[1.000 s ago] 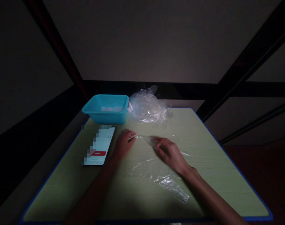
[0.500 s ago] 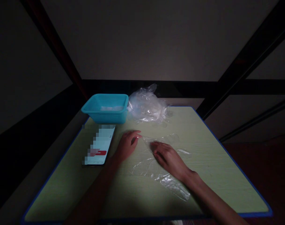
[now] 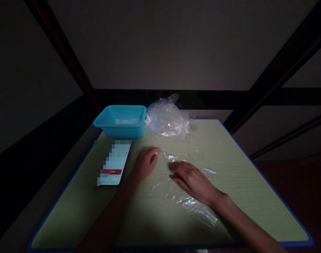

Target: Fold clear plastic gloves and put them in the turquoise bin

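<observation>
- Clear plastic glove (image 3: 167, 188) lies spread near the table's (image 3: 257, 211) middle, toward the near edge; its finger parts point toward the right edge. Partly under the right hand, so the full outline is hidden.
- Left hand (image 3: 146, 163): fingers curled, thumb and forefinger nearly meeting at the glove's far left corner. Firm pinch or mere touch: cannot tell. Placed there, it probably steadies thin film that would slide.
- Right hand (image 3: 192, 181): palm down over the glove, fingers loosely bent, thumb apart, nothing gripped. Pressing or just above: cannot tell. The flat posture would suit smoothing the film.
- Phone (image 3: 113, 165), screen lit, flat by the left edge; likely put aside there to leave the middle free for both hands.
- Blue tub (image 3: 118, 133) at the far left corner, something pale inside. Crumpled clear plastic heap (image 3: 167, 121) just beside it at the far edge, presumably out of the hands' way.
</observation>
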Demonstrator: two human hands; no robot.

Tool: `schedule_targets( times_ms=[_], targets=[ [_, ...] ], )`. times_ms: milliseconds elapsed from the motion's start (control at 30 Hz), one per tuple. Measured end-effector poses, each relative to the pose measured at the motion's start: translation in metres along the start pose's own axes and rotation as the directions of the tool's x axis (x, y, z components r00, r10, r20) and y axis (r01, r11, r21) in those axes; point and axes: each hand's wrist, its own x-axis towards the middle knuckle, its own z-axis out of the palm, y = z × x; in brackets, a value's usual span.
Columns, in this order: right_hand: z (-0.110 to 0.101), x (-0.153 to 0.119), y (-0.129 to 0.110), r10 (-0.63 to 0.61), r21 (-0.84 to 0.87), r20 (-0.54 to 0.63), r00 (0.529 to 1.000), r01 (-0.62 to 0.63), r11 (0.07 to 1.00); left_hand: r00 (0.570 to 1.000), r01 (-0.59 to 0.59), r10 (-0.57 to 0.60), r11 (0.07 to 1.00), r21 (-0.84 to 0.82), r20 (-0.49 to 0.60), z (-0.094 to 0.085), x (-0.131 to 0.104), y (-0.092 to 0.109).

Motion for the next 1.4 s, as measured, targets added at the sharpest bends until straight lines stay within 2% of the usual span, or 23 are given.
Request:
schedule_targets(
  times_ms=[67,167,267,433,633,867,1067,1200,1400],
  targets=[
    [-0.002,0.003,0.002,0.017,-0.013,-0.013,1.000,-0.017,1.000,0.999,-0.036,0.035,0.999,0.024,0.033,-0.002,0.000,0.005],
    [0.002,0.009,0.006,0.036,-0.079,-0.025,0.999,-0.038,0.996,0.982,-0.130,0.123,0.990,0.044,0.140,-0.006,0.000,0.013],
    [0.009,0.015,0.012,0.044,-0.166,0.045,0.998,-0.036,0.985,0.956,-0.191,0.169,0.979,0.071,0.241,-0.006,-0.001,0.017],
    [0.017,0.016,0.018,0.082,-0.197,0.090,0.993,-0.063,0.978,0.936,-0.190,0.135,0.971,0.147,0.325,-0.002,-0.002,0.015],
    [0.020,0.014,0.023,0.100,-0.217,0.109,0.989,-0.075,0.973,0.928,-0.169,0.087,0.965,0.200,0.362,0.001,-0.004,0.013],
    [0.017,0.011,0.027,0.066,-0.159,0.045,0.997,-0.058,0.986,0.938,-0.146,0.069,0.967,0.208,0.338,0.002,-0.004,0.011],
    [0.001,-0.008,0.027,0.065,-0.114,-0.013,0.998,-0.066,0.991,0.977,-0.068,0.022,0.974,0.215,0.210,0.000,-0.007,0.002],
    [0.002,-0.006,0.019,0.051,-0.130,-0.050,0.997,-0.057,0.990,0.990,-0.037,0.008,0.978,0.204,0.141,0.000,-0.009,0.000],
    [0.006,0.006,0.014,-0.059,-0.211,0.039,0.997,0.066,0.975,0.992,-0.059,0.036,0.979,0.195,0.120,-0.003,-0.012,-0.001]
  ],
)
